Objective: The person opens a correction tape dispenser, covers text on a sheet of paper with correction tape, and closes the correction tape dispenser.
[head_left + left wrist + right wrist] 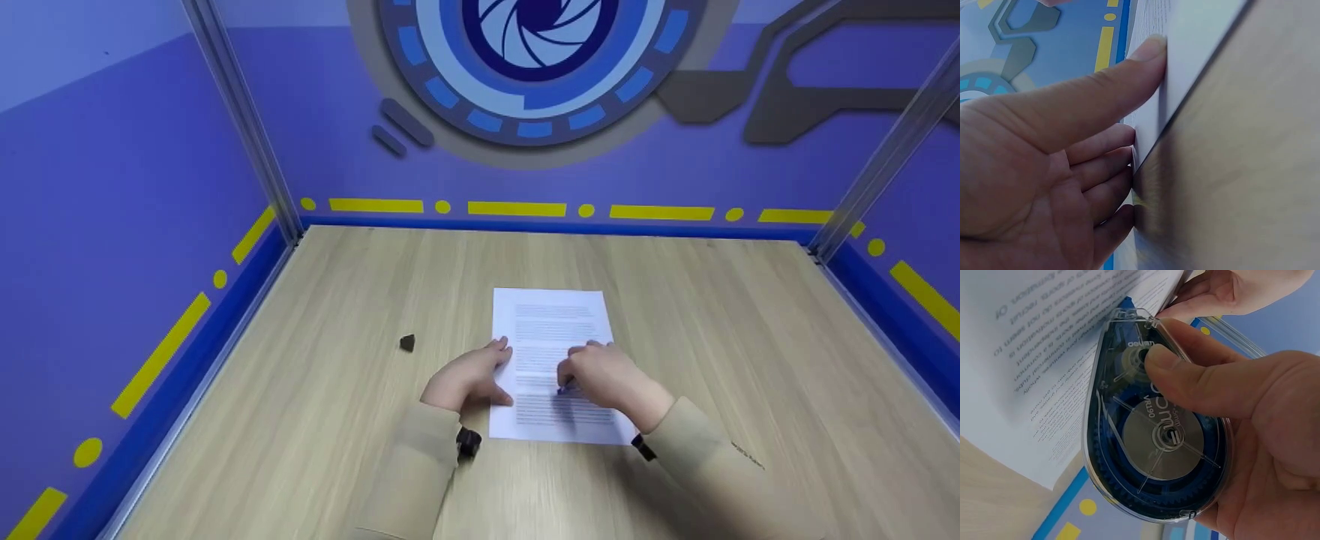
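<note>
A printed sheet of paper [551, 315] lies on the wooden table. My right hand [604, 375] grips a correction tape dispenser [1157, 422], a clear teardrop case with blue parts and a silver disc inside. Its blue tip [1127, 304] is at the printed lines in the right wrist view. At the sheet's left edge, my left hand [474, 375] rests with thumb and fingers spread. In the left wrist view the left thumb [1148, 50] presses on the paper, while the other fingertips touch down along its edge and the table.
A small black object [407, 343] lies on the table [360, 300] left of the paper; its kind is unclear. Blue panels [322, 135] with yellow marks stand behind and at both sides. Metal posts [251, 120] rise at the back corners.
</note>
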`<state>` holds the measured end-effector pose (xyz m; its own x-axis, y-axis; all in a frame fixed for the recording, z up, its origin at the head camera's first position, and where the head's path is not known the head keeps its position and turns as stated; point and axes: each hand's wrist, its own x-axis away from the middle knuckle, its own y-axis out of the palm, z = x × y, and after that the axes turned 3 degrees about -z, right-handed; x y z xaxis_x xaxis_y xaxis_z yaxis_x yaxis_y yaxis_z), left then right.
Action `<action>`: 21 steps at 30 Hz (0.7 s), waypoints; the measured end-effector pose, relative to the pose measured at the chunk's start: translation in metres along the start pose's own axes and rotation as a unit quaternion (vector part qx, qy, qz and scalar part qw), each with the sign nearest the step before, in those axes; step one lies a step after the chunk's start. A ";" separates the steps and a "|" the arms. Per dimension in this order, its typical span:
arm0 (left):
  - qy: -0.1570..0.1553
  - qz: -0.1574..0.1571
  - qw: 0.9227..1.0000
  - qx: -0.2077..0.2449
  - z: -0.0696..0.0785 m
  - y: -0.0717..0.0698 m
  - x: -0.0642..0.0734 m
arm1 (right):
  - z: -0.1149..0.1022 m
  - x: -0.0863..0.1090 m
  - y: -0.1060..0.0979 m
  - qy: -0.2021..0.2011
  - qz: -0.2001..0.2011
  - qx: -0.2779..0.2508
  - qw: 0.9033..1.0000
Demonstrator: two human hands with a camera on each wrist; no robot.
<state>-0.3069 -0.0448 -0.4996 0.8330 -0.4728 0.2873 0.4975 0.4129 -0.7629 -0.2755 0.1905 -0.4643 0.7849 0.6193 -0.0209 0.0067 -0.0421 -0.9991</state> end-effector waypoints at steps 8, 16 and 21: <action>-0.003 0.002 1.000 0.002 0.000 0.000 0.000 | 0.003 0.002 0.000 -0.001 -0.006 -0.013 1.000; -0.002 0.001 1.000 0.001 0.000 0.000 0.000 | 0.004 0.004 0.000 0.000 -0.006 -0.011 1.000; 0.005 0.001 1.000 -0.005 0.000 0.000 0.000 | 0.006 0.006 -0.001 -0.008 0.008 0.000 1.000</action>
<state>-0.3065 -0.0448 -0.4998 0.8315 -0.4794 0.2807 0.4936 0.4058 -0.7692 -0.2742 0.1994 -0.4638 0.7748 0.6311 -0.0371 -0.0053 -0.0522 -0.9986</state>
